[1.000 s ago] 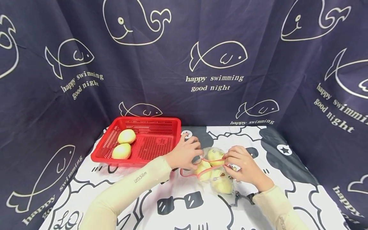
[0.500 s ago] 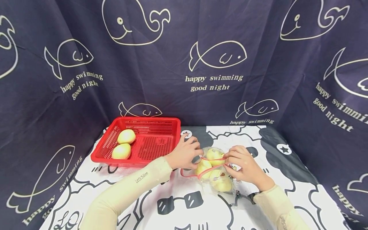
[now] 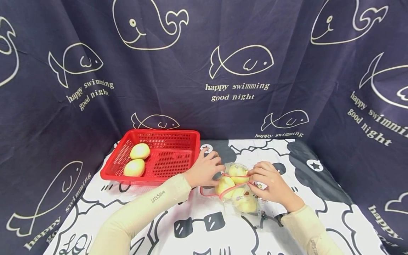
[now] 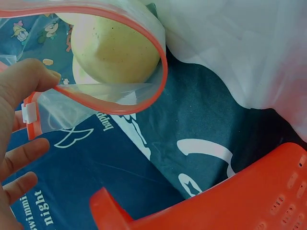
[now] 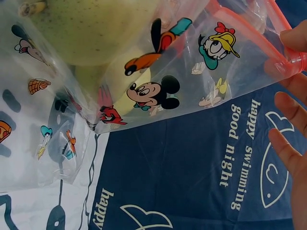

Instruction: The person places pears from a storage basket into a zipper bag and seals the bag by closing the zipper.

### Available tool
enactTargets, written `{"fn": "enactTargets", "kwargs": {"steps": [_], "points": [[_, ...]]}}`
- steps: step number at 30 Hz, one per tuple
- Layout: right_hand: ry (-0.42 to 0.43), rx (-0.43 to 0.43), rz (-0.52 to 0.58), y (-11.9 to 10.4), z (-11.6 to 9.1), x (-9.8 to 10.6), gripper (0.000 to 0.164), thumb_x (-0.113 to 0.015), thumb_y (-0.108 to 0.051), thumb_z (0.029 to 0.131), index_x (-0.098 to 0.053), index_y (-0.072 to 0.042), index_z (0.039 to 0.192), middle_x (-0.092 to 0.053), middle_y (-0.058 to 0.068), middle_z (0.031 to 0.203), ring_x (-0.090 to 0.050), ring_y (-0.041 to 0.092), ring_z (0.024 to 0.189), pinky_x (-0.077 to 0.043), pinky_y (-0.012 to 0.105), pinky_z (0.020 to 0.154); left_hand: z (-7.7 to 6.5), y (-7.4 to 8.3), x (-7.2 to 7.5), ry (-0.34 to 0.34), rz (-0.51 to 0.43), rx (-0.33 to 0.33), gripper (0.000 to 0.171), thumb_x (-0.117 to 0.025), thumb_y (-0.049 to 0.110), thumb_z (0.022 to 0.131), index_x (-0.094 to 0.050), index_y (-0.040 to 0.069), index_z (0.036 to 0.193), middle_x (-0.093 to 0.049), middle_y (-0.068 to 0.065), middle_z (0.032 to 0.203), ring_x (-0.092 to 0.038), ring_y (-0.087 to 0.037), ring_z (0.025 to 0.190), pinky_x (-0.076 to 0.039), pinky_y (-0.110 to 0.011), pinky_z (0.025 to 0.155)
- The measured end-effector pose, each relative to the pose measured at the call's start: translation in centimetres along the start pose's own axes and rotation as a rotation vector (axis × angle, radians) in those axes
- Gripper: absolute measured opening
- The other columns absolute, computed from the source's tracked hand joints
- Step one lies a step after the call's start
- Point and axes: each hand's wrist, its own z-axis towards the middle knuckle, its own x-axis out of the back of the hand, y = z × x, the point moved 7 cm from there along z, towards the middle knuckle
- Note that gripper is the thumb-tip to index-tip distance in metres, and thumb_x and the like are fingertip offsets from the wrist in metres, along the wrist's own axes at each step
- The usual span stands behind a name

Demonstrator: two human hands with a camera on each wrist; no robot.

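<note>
A clear zip bag [image 5: 192, 96] printed with cartoon figures lies on the table, its red-edged mouth spread apart. Inside are several pale yellow pears [image 3: 246, 202], one with its stem [image 5: 32, 8] visible in the right wrist view. My left hand [image 3: 206, 170] pinches one end of the red edge between thumb and forefinger, close to a white slider [image 4: 29, 113]; the other fingers stay apart from the bag. At the opposite end, my right hand [image 3: 269, 182] pinches the red edge with thumb and forefinger, its remaining fingers spread loosely.
Left of the bag stands a red perforated basket [image 3: 134, 180]. Two pears, one farther back [image 3: 140, 151] and one nearer [image 3: 134, 168], sit along its left side. A printed cloth [image 3: 207, 237] covers the table, and dark blue curtains [image 3: 197, 71] enclose the back and sides.
</note>
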Motion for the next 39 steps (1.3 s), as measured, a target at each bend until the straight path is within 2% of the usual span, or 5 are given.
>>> {"fn": "enactTargets", "kwargs": {"steps": [4,9,17,21,39], "points": [[-0.003,0.001,-0.001,0.0,0.0,0.0,0.024,-0.058,-0.026,0.095,-0.064,-0.016,0.074,-0.069,0.003,0.085,-0.058,0.027,0.084,-0.038,0.041,0.085,0.0,-0.2,0.0,-0.015,-0.011,0.008,0.038,-0.079,0.05,0.075,-0.07,0.031,0.106,-0.061,0.006,0.103,-0.047,-0.02,0.117,-0.03,-0.056,0.103],[-0.009,-0.002,0.0,0.0,0.0,-0.1,0.025,-0.058,-0.027,0.095,-0.065,-0.015,0.074,-0.069,0.003,0.086,-0.057,0.027,0.084,-0.038,0.041,0.085,-0.2,-0.5,-0.1,0.002,-0.012,0.012,0.038,-0.078,0.048,0.076,-0.07,0.031,0.108,-0.061,0.006,0.102,-0.047,-0.02,0.116,-0.029,-0.056,0.103],[-0.004,-0.004,-0.002,-0.1,0.0,-0.2,0.026,-0.057,-0.028,0.095,-0.065,-0.015,0.074,-0.07,0.003,0.087,-0.057,0.027,0.084,-0.038,0.041,0.085,-0.2,-1.0,-0.1,0.101,0.013,-0.006,0.03,-0.078,0.038,0.076,-0.071,0.031,0.104,-0.063,0.005,0.1,-0.049,-0.02,0.112,-0.031,-0.057,0.101],[-0.004,-0.004,0.003,-0.2,0.1,-0.4,0.025,-0.058,-0.028,0.095,-0.065,-0.016,0.074,-0.07,0.003,0.088,-0.057,0.027,0.084,-0.039,0.04,0.084,-0.2,-1.3,-0.2,0.137,0.018,-0.007,0.033,-0.081,0.036,0.073,-0.071,0.031,0.104,-0.063,0.005,0.1,-0.05,-0.02,0.112,-0.032,-0.056,0.099],[-0.012,-0.004,-0.001,-0.3,0.6,-1.0,0.026,-0.057,-0.029,0.097,-0.065,-0.016,0.077,-0.07,0.003,0.091,-0.057,0.026,0.084,-0.039,0.038,0.083,0.7,-3.0,-0.2,0.173,0.035,0.024,0.032,-0.083,0.031,0.077,-0.071,0.03,0.107,-0.064,0.003,0.101,-0.051,-0.022,0.114,-0.032,-0.06,0.101]]}}
